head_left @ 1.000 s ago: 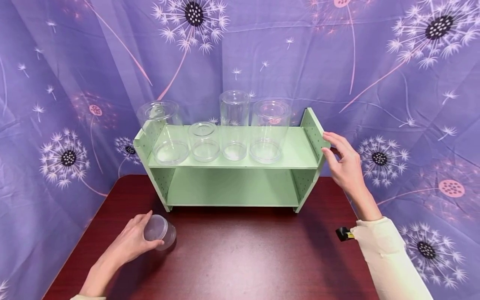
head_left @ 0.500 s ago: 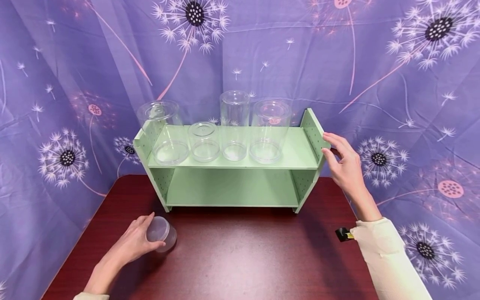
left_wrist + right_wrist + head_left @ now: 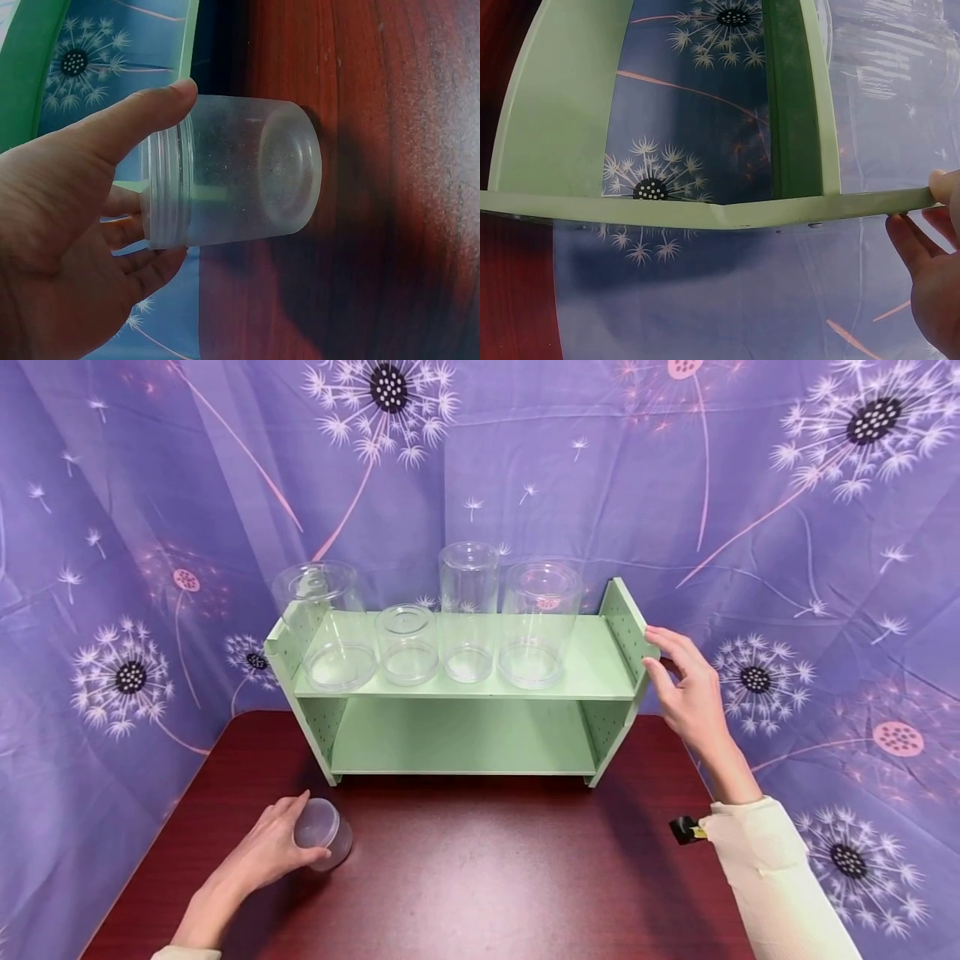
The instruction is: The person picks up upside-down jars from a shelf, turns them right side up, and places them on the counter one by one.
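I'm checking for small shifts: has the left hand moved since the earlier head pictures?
Yes, slightly: in the head view, the left hand, holding the clear jar, has shifted lower in frame and slightly right, relative to the green shelf.

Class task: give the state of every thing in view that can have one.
Small jar: held, seemingly lidded, empty-looking
Left hand: gripping the jar
Shelf: standing upright
Right hand: gripping shelf's edge
Left wide jar: standing, seemingly empty
Short jar: standing, seemingly empty
Tall narrow jar: standing, seemingly empty
Right wide jar: standing, seemingly empty
Curtain: hanging, creased
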